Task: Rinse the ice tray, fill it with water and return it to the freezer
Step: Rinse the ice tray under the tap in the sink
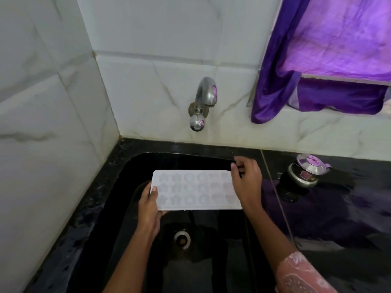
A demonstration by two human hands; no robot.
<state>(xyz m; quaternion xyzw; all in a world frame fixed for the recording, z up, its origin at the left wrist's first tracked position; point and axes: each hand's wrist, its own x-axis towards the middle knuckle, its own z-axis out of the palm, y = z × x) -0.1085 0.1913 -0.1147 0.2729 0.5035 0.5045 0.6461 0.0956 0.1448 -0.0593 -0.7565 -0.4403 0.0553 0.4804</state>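
Below a wall tap, left hand and right hand each grip an end of the white ice tray over a black sink.

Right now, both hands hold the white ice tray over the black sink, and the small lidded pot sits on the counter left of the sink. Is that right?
Not quite: the head view shows the small lidded pot on the counter right of the sink, not left. The left hand and right hand do hold the ice tray over the sink.
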